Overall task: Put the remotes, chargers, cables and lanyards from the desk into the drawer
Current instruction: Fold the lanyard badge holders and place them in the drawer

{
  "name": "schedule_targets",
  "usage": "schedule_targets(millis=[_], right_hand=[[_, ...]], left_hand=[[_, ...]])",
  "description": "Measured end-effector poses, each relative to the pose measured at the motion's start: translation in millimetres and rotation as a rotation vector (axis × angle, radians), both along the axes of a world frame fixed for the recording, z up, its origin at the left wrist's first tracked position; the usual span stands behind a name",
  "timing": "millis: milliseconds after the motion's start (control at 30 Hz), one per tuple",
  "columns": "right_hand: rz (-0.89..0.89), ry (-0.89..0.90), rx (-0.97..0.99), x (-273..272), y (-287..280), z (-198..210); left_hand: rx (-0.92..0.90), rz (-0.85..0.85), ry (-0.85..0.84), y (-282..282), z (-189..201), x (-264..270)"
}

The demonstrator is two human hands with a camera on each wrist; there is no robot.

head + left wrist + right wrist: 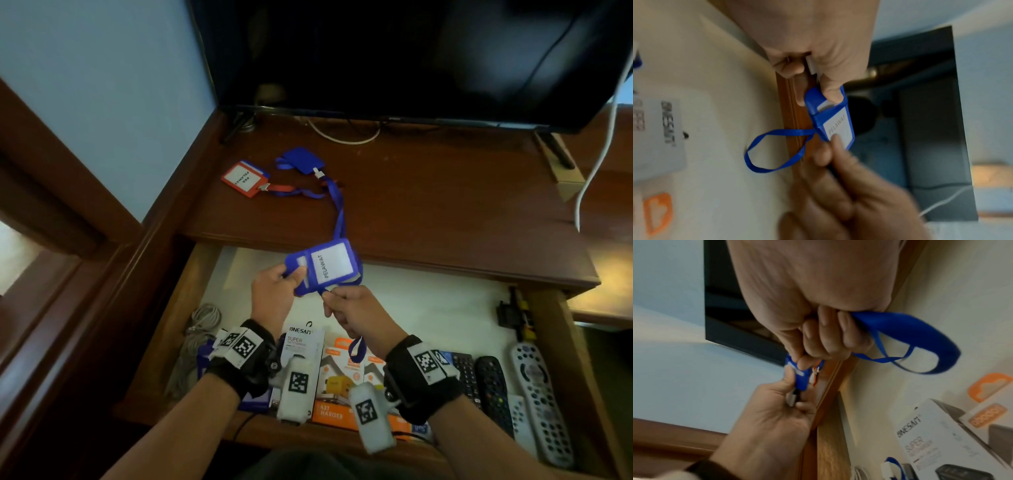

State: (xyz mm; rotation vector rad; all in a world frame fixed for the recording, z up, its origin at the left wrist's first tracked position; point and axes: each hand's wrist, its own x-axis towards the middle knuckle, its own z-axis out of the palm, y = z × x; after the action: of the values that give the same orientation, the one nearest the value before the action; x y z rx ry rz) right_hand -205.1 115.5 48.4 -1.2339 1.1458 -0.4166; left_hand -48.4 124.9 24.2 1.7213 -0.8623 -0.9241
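Above the open drawer (pixel 205 274) my left hand (pixel 277 291) pinches the end of a blue badge holder (pixel 325 267) labelled PELAWAT. The holder (pixel 833 120) has the blue strap wound round its middle. My right hand (pixel 346 308) grips that blue lanyard strap (pixel 906 331), and a loop of it (pixel 356 349) hangs below my fist. Another blue strap (pixel 337 205) trails up over the desk edge toward a blue holder (pixel 303 161). A red badge holder (pixel 245 178) with its lanyard lies at the desk's back left.
The drawer holds grey coiled cable (pixel 202 325), charger boxes (pixel 305 346) (pixel 342 380) and several remotes (pixel 541 401) at the right. A TV (pixel 411 58) stands at the back of the desk (pixel 445 205). A white cable (pixel 596 164) hangs at the right.
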Motion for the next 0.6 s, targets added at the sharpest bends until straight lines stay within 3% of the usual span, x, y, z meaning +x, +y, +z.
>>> schedule_targets(millis=[233, 333, 400, 467, 600], right_hand=[[0.046, 0.028, -0.062, -3, -6, 17], [0.085, 0.038, -0.088, -10, -10, 20], [0.094, 0.021, -0.073, -15, -11, 19], [0.109, 0.008, -0.056, -20, -9, 18], [0.082, -0.139, 0.028, -25, -4, 15]], left_hand=[[0.080, -0.517, -0.621, 6, 5, 8], [0.126, -0.800, -0.754, 9, 19, 15], [0.215, -0.966, -0.762, 10, 27, 21], [0.257, -1.052, -0.665, 11, 34, 29], [0.160, -1.009, -0.359, 16, 53, 41]])
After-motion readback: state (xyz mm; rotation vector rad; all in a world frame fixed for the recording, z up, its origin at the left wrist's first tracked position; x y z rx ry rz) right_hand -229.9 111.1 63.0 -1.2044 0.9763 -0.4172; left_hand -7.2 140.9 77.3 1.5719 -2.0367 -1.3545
